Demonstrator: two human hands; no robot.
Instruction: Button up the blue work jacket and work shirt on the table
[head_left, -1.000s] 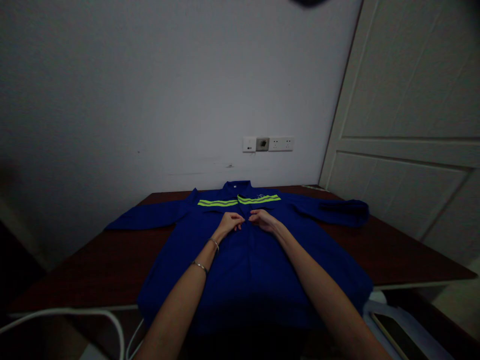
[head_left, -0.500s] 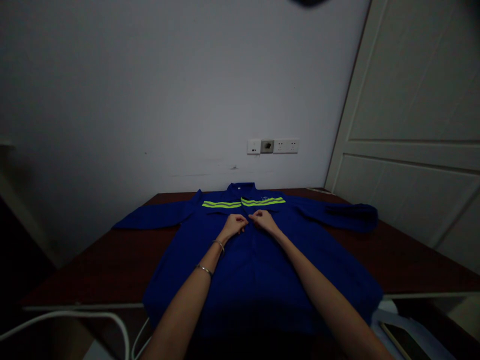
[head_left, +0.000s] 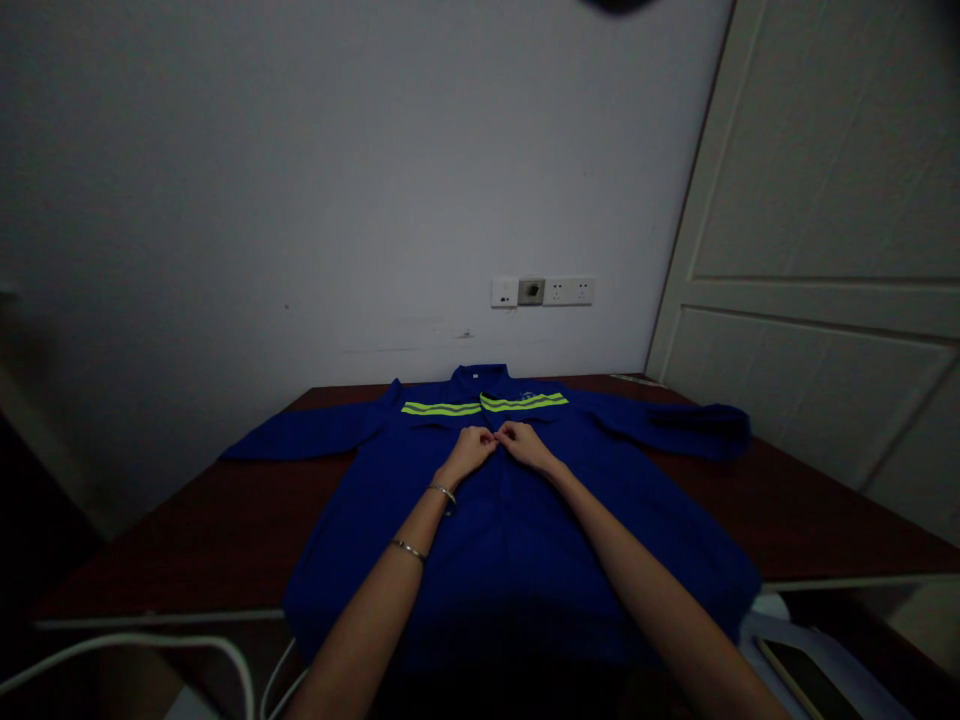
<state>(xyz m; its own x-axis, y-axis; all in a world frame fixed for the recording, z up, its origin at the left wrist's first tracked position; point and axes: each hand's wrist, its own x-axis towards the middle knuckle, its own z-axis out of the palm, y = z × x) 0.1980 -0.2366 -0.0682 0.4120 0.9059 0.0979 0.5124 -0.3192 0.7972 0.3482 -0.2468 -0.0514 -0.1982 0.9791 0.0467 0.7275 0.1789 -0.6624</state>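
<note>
A blue work jacket [head_left: 517, 550] with yellow-green reflective chest stripes lies face up, its collar towards the wall and its sleeves spread to both sides. My left hand [head_left: 471, 450] pinches the jacket's front edge just below the stripes. Close against it, my right hand [head_left: 523, 443] pinches the same front opening, and the fingertips of both hands nearly touch. Whatever fastener may be between the fingers is too small and dark to make out. Two bangles [head_left: 409, 549] circle my left wrist and forearm.
The jacket rests on a dark red-brown table [head_left: 202, 540] against a wall with sockets [head_left: 568, 291]. A white panelled door [head_left: 817, 330] stands at the right. Below the front edge are a phone [head_left: 806, 680] at right and a white cable [head_left: 172, 641] at left.
My fingertips have come closer together at the jacket's front opening, the right hand shifting slightly left. The view has moved a little; the jacket lies as before.
</note>
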